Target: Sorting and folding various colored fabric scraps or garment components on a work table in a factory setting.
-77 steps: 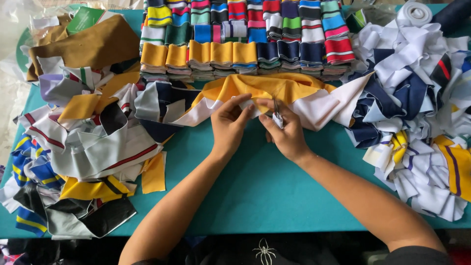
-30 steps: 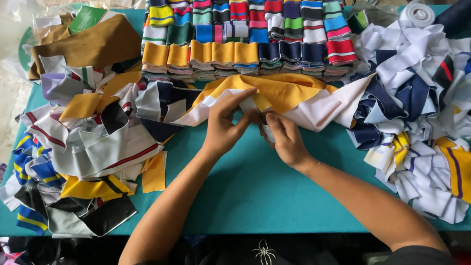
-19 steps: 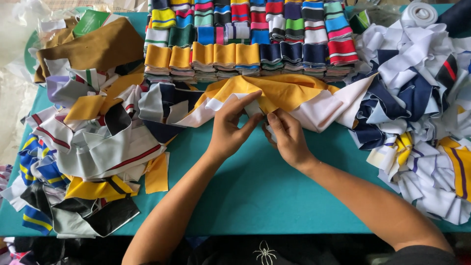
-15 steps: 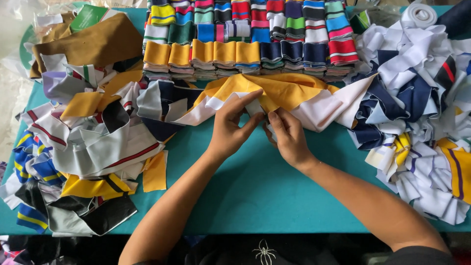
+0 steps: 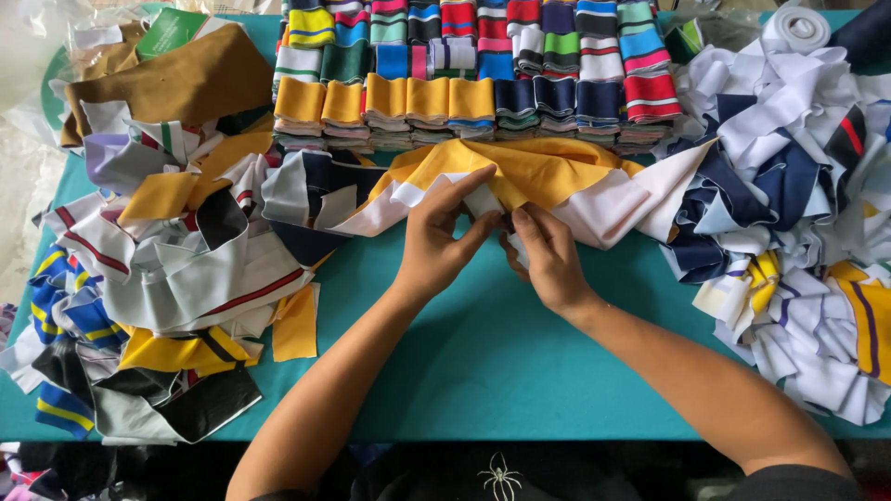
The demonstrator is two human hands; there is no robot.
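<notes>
Left hand (image 5: 436, 243) pinching the white edge of a yellow-and-white fabric strip (image 5: 534, 176) at table centre, thumb below, fingers on top. Right hand (image 5: 548, 260) just beside it at 3 o'clock, fingers curled onto the same white edge. Neat stacks of striped folded collars (image 5: 464, 74) at 12 o'clock. Loose white and navy scraps (image 5: 798, 204) at 3 o'clock. Mixed scrap pile (image 5: 158, 269) at 9 o'clock. Green card label (image 5: 172, 28) at 11 o'clock, tilted on brown cloth (image 5: 181, 83). Teal table (image 5: 501, 362) beneath.

Yellow-and-white collar piece (image 5: 548, 176), teal table (image 5: 483, 343), multicoloured striped folded stacks (image 5: 483, 65).
</notes>
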